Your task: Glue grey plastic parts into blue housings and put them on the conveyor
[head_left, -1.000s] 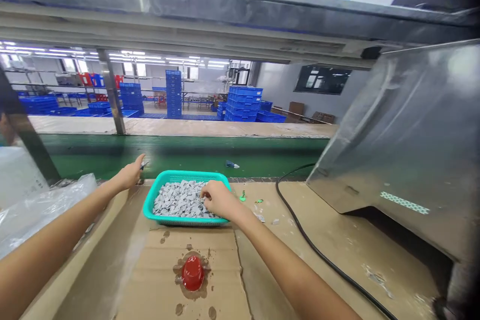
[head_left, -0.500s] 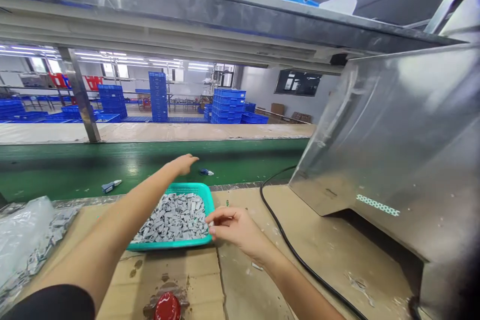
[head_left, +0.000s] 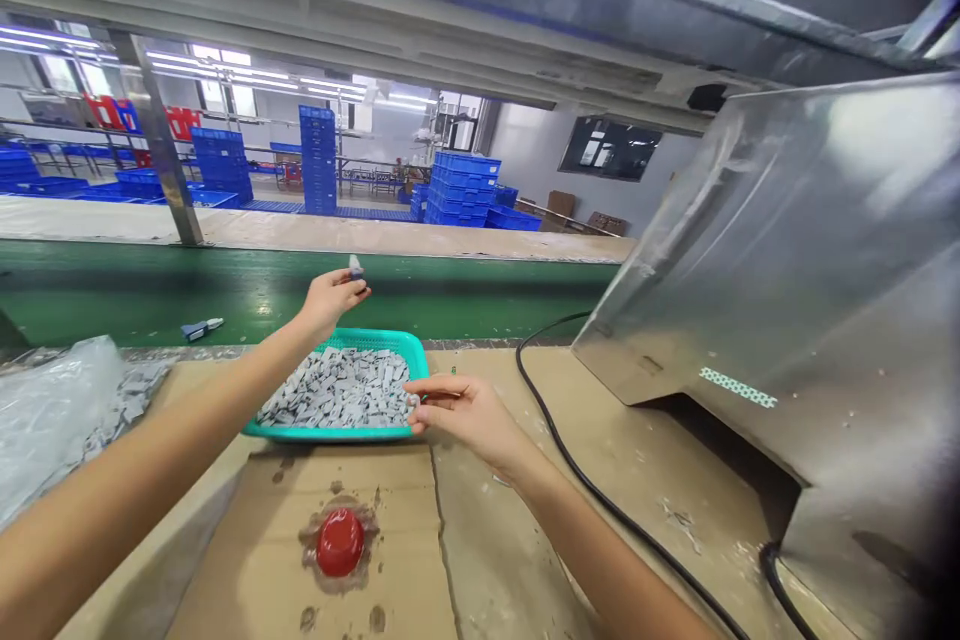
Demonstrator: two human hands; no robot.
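Dozens of grey plastic pieces (head_left: 337,390) fill a teal basket (head_left: 375,340), left fingers (head_left: 349,284) pinching one.

Held piece: small grey plastic part (head_left: 355,267), pinched upright in my left hand (head_left: 334,302)
Basket: teal plastic basket (head_left: 411,344), heaped with loose grey plastic parts (head_left: 334,390)

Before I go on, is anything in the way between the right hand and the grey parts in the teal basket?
Nothing visible stands in the way: the right hand reaches over the right rim of the teal plastic basket, and its fingertips sit at the edge of the grey parts.
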